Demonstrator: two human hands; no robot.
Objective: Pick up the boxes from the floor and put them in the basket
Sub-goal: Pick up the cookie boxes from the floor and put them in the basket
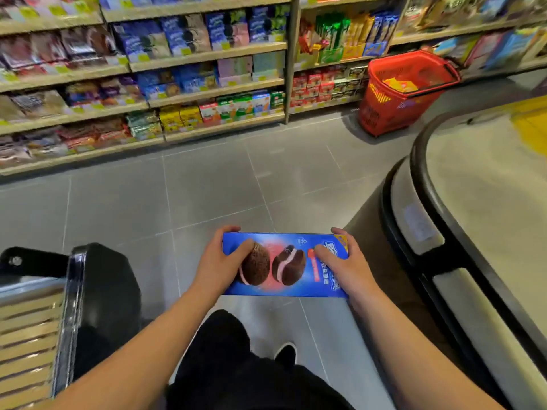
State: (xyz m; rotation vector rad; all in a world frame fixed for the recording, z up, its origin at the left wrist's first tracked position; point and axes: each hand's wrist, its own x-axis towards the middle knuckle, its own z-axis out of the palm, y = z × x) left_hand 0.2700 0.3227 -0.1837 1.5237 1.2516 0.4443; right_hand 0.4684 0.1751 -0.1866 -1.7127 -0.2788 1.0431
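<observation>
2 hands on it right now: left hand (220, 261) and right hand (344, 263) each grasp an end of the flat blue cardboard cookie box (285, 266), held above the grey tiled floor (207, 187). Probably light, stiff, crushable, so end grips suit it. Red plastic shopping basket (384, 110) sits well ahead, beside the stocked wooden shelves (207, 53).
</observation>
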